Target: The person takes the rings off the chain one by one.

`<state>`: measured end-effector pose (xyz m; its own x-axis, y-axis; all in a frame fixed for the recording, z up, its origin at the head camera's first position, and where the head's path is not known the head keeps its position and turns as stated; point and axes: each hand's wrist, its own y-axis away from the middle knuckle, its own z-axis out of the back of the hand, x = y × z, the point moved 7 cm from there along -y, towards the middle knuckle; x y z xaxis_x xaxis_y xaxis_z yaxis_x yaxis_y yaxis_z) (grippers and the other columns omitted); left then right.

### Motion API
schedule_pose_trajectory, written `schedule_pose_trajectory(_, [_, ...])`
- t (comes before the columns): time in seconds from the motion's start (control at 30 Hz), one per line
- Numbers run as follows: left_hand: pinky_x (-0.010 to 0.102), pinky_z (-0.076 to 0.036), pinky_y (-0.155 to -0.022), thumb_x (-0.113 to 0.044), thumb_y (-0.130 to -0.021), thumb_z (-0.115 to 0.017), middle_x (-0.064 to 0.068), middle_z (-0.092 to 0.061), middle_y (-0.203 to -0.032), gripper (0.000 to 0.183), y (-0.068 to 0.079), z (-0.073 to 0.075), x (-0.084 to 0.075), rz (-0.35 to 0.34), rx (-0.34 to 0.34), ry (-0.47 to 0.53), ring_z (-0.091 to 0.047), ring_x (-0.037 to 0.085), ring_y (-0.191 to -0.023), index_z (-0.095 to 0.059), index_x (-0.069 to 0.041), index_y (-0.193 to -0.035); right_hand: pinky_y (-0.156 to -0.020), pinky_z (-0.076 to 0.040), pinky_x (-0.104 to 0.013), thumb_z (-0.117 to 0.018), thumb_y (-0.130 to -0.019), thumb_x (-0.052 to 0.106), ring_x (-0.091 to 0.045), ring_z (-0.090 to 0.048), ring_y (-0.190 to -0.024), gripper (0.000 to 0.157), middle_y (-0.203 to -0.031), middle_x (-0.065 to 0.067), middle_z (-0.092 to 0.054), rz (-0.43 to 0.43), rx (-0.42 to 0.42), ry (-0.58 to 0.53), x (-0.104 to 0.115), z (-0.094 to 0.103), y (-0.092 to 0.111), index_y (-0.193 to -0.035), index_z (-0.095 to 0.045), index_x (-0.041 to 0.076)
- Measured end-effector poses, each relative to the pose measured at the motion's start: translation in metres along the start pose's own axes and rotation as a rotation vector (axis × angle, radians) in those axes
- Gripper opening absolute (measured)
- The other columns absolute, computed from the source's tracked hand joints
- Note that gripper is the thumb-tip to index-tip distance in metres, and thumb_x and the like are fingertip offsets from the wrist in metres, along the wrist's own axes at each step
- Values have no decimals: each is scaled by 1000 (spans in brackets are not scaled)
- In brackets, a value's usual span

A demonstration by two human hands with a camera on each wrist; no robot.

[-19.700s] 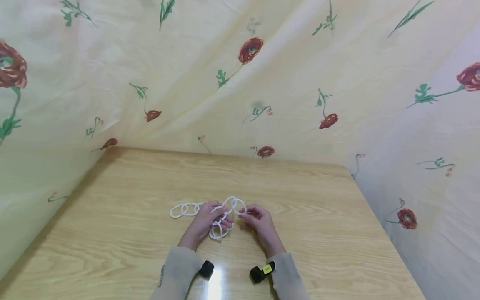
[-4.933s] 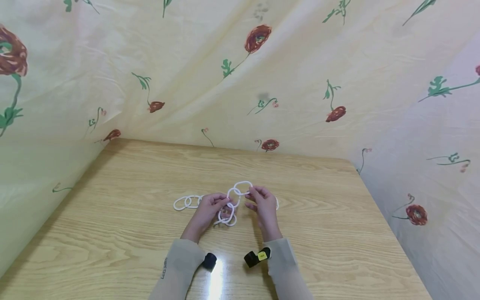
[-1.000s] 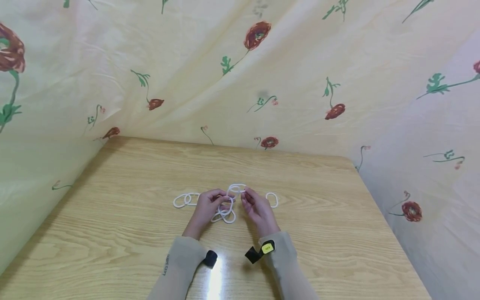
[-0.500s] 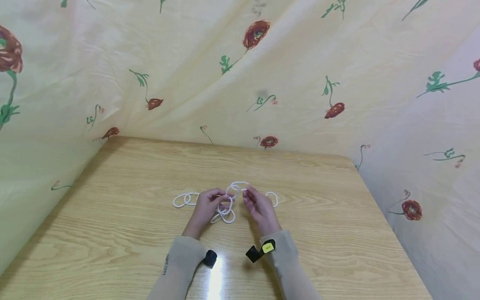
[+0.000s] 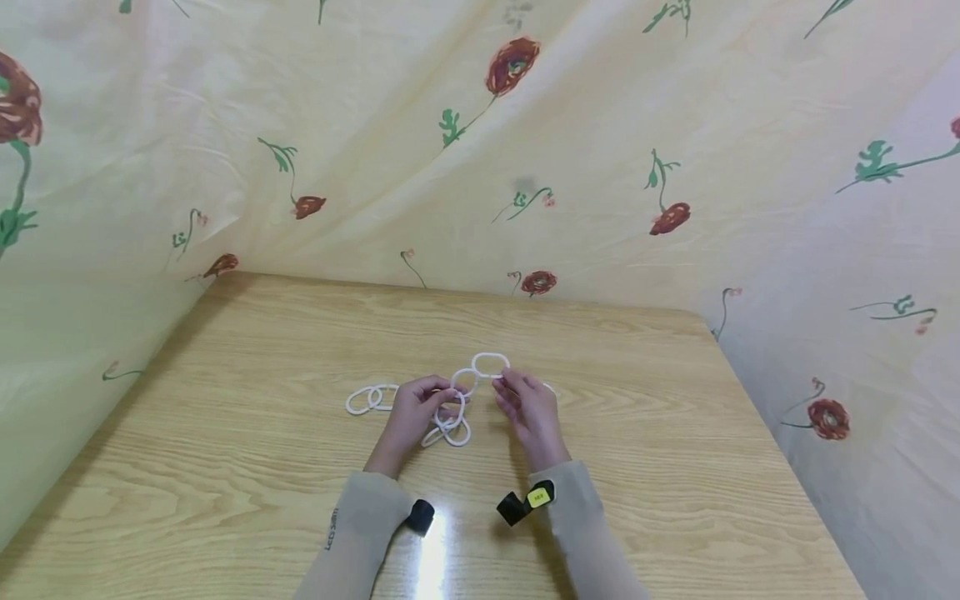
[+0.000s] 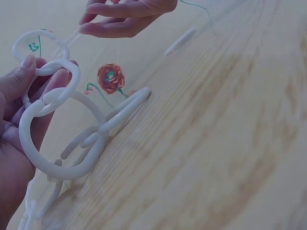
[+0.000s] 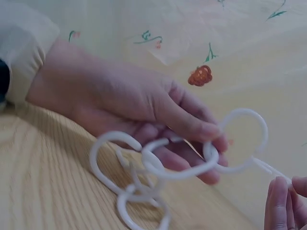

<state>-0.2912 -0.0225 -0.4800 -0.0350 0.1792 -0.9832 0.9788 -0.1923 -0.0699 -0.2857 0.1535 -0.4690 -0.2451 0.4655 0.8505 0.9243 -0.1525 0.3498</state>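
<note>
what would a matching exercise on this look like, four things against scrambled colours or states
1. left fingers
2. right fingers
3. tabletop
4. cloth backdrop

A. cream, flowered
B. pinching the end link
C. pale brown, wood-grained
D. holding a link above the bunched links

Pairs: 1-D, 2-B, 3-C, 4-A

Since a second ago: right hand (image 5: 535, 414) shifted rightward from left hand (image 5: 412, 415), its pinched white link (image 5: 491, 354) drawn from overlapping the next link (image 5: 464, 371) to barely meeting it between the hands; loose link (image 5: 551, 388) now mostly hidden behind right hand.
</note>
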Motion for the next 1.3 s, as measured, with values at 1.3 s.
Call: schedule_pose_trajectory(1.3, [34, -62, -75, 2, -92, -59, 32, -67, -107, 16, -2, 1, 4, -12, 10, -23, -72, 10, -83, -62, 17, -99, -65, -56, -12, -61, -95, 11, -4, -67, -73, 21, -74, 6, -69, 14, -160, 19, 54, 89, -17, -76, -67, 16])
